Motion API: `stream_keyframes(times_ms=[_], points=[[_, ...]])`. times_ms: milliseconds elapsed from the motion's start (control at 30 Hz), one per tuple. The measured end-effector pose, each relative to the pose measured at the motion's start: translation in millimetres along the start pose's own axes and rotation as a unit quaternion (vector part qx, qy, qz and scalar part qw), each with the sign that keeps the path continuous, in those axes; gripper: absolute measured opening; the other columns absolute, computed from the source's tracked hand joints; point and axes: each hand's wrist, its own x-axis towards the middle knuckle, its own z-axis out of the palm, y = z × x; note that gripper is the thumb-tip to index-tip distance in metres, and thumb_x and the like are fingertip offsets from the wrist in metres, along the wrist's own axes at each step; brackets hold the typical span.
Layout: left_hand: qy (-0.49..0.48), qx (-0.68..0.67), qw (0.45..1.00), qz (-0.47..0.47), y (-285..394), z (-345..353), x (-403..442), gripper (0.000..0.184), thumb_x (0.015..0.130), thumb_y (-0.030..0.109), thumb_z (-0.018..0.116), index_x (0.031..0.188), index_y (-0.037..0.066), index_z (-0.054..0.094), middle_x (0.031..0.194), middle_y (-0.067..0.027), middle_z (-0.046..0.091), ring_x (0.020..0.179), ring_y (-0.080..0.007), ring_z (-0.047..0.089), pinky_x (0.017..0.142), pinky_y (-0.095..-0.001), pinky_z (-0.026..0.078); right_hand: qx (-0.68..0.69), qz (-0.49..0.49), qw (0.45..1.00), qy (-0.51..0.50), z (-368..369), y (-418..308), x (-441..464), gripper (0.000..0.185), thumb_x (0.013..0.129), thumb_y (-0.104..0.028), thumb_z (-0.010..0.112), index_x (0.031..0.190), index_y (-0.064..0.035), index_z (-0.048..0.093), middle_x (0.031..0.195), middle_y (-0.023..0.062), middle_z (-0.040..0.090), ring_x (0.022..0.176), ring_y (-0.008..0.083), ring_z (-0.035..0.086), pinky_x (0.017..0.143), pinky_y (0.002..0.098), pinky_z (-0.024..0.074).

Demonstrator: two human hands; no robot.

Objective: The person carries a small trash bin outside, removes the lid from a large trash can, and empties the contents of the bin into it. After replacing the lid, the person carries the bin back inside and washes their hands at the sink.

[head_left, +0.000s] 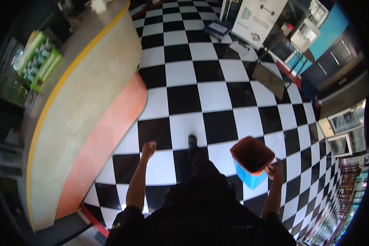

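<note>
Dark clothing (184, 213) on the wearer's torso fills the bottom of the view, with one dark shoe (192, 140) ahead on the black-and-white chequered floor (183, 99). At the wearer's right side hangs a blue, square-sided bin with an orange rim (250, 179), tilted so its mouth faces the camera. The right hand (275, 170) has its fingers curled in on the rim's near corner, gripping it. The left hand (150, 148) swings free, fingers folded into a loose fist, nothing visible in it.

The bin looks like stiff plastic, probably light enough for one hand and smooth along the walls, so the rim seems the surest hold. Its brown inside is shadowed; whether anything lies at the bottom cannot be told. On the curved cream counter (90, 78), a lime-green display box (51, 70) holds rows of small dark-and-white items.
</note>
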Motion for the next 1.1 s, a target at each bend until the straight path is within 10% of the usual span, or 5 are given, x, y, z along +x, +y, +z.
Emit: stream_keyframes(times_ms=[400,600,767,867,1100], points=[[-0.136,-0.004,0.967,-0.216,114,-19,108,0.02,0.077,0.025,0.056,0.079,0.006,0.062,0.072,-0.0082,0.063,0.064,-0.0224,0.065,0.05,-0.0326,0.049,-0.124,0.015,0.99,0.072,316,-242,157,0.059,0.062,-0.055,0.064,0.087,-0.004,0.053,0.061,0.0042,0.044,0.052,0.0144,0.042,0.062,0.0324,0.0384],[-0.181,-0.043,0.911,-0.367,102,-4,346,0.025,0.076,0.032,0.057,0.073,0.007,0.061,0.062,-0.0084,0.059,0.051,-0.0206,0.058,0.044,-0.0336,0.046,-0.153,0.005,0.986,0.065,495,-351,232,0.065,0.057,-0.065,0.061,0.085,-0.0071,0.054,0.072,0.004,0.047,0.064,0.0151,0.044,0.06,0.0293,0.0319],[-0.12,0.015,0.975,-0.186,179,-23,651,0.03,0.076,0.034,0.057,0.06,0.008,0.058,0.054,-0.0063,0.056,0.042,-0.0169,0.051,0.039,-0.0333,0.041,-0.134,-0.031,0.988,0.075,639,-462,279,0.067,0.059,-0.07,0.056,0.088,-0.0091,0.052,0.083,0.0038,0.048,0.07,0.0171,0.045,0.062,0.0301,0.0324],[-0.091,-0.112,0.979,-0.141,396,-54,807,0.028,0.079,0.021,0.052,0.055,0.013,0.043,0.05,0.0025,0.036,0.044,-0.0077,0.037,0.04,-0.0275,0.035,-0.132,-0.078,0.987,0.055,723,-523,318,0.069,0.06,-0.069,0.055,0.091,-0.008,0.051,0.082,0.0049,0.048,0.071,0.0176,0.046,0.061,0.0277,0.035],[-0.017,-0.054,0.997,0.053,528,-57,1108,0.03,0.085,0.018,0.052,0.103,-0.004,0.056,0.086,-0.0107,0.063,0.077,-0.0176,0.061,0.065,-0.0306,0.05,-0.184,-0.117,0.975,0.038,940,-646,412,0.057,0.064,-0.066,0.054,0.068,-0.0094,0.052,0.057,0.0001,0.046,0.054,0.0131,0.042,0.053,0.0253,0.0323]])
